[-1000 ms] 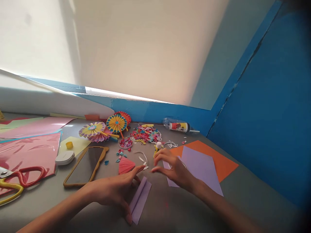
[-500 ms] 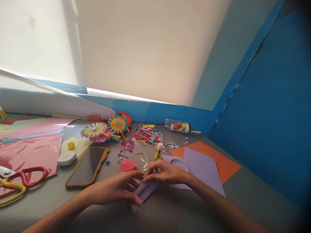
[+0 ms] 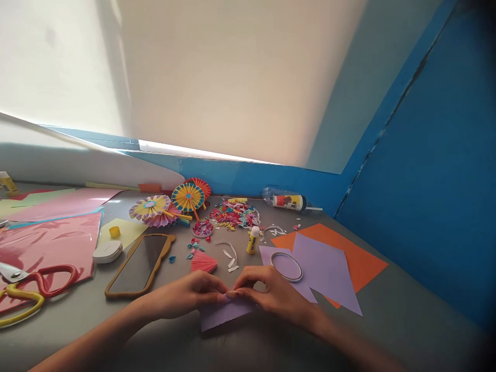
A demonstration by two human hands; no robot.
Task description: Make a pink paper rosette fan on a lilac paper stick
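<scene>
A small piece of purple paper (image 3: 227, 314) lies near the table's front edge, its upper edge pinched by both hands. My left hand (image 3: 186, 294) grips it from the left, thumb and fingers pressed together. From the right, my right hand (image 3: 267, 292) pinches the same edge, its fingertips almost touching the left ones. Just beyond the hands is a pink pleated paper fan (image 3: 203, 262). A glue stick (image 3: 253, 241) stands upright behind the right hand. To the right, a roll of tape (image 3: 287, 266) rests on purple sheets (image 3: 327, 263).
An orange sheet (image 3: 366, 263) lies under the purple ones. Left are a phone (image 3: 138, 266), a white case (image 3: 107, 252), scissors (image 3: 42, 283) and a pink packet (image 3: 54, 243). Behind are paper rosettes (image 3: 188, 198), paper scraps (image 3: 236, 213) and a bottle (image 3: 287, 201) by the wall.
The purple paper has turned and shows a wider face. My left hand has closed its fingers on the upper edge, and my right hand has shifted slightly down and right.
</scene>
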